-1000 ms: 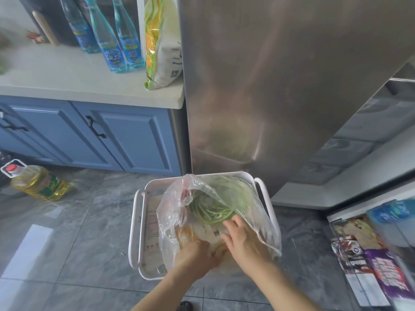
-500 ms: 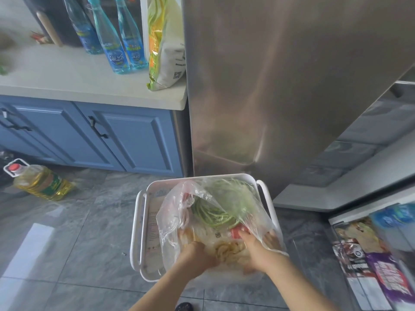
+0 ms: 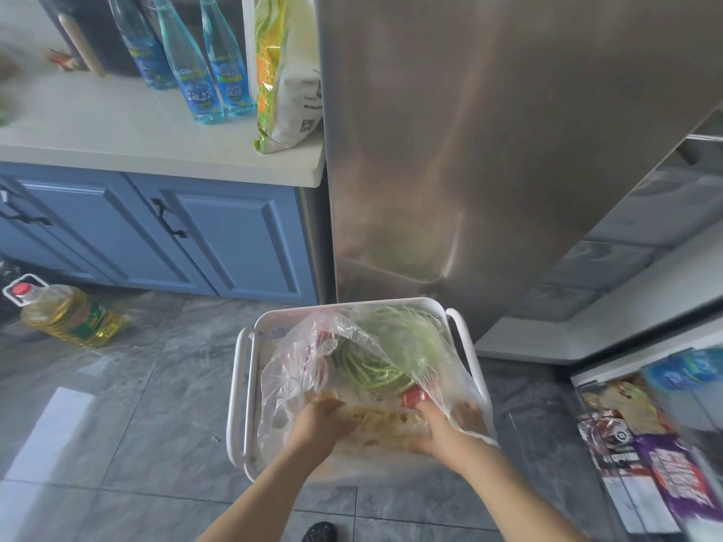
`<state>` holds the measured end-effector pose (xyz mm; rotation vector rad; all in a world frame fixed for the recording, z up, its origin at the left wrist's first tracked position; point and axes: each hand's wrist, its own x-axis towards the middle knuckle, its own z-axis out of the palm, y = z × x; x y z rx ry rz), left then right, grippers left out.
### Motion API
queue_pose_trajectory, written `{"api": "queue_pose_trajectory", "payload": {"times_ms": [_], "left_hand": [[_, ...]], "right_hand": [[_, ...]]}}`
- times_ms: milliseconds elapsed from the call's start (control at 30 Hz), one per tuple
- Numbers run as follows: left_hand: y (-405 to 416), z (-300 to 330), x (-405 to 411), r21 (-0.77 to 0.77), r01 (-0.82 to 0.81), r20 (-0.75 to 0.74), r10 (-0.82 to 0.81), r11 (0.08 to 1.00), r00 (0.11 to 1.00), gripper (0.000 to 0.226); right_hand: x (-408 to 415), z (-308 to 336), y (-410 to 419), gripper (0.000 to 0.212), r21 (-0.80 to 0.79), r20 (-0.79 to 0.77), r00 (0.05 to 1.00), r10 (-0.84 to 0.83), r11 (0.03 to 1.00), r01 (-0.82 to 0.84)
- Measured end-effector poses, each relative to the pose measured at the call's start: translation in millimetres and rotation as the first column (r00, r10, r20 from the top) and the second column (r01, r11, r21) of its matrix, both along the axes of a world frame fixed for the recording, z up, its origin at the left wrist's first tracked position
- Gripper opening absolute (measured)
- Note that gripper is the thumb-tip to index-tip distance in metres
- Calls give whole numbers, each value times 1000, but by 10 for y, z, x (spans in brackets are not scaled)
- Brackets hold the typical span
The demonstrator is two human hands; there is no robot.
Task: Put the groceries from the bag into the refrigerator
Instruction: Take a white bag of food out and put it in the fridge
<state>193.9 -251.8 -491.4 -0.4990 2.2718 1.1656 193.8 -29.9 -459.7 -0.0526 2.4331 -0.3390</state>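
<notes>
Both my hands are now deep in the plastic bag (image 3: 313, 369) in the white basket (image 3: 238, 389) on the floor, left hand (image 3: 319, 426) and right hand (image 3: 438, 430) having closed their fingers round a pale packet (image 3: 385, 422), ready to lift toward the refrigerator (image 3: 489, 131)

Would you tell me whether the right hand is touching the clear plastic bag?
Touching. In the head view the right hand reaches inside the clear plastic bag, and the film drapes over its fingers and wrist.
</notes>
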Motion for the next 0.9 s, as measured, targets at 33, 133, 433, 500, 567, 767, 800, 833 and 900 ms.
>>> {"api": "queue_pose_trajectory", "payload": {"times_ms": [33,133,433,500,567,767,800,833,900], "left_hand": [[-22,26,-2,-22,21,-8,-21,1000,1000,24],[-50,80,-20,-59,42,-1,-42,997,999,23],[27,116,-16,-173,143,-107,-163,975,981,16],[111,148,-43,-220,144,-183,-186,965,965,14],[221,190,-70,-217,134,-257,-189,967,948,13],[378,289,-184,-2,-51,-291,48,999,956,13],[346,279,-201,10,-75,-281,75,997,957,14],[308,256,-208,-2,-53,-271,50,999,961,14],[226,214,-194,-67,56,-230,-70,996,971,26]], "right_hand": [[-11,84,-32,64,26,2,999,-43,999,43],[-64,63,-75,60,120,-12,998,-69,990,70],[-99,-131,-151,27,88,15,998,-64,994,63],[-79,-147,-171,26,154,-168,985,44,988,-18],[-78,-92,-291,29,105,-338,934,118,991,-87],[-134,-33,-431,51,-31,-398,907,139,986,-164],[-139,-25,-408,52,-9,-349,925,148,987,-161],[-154,-14,-366,55,23,-334,930,154,988,-155],[-170,-83,-259,61,64,-174,979,103,994,-94]]}}
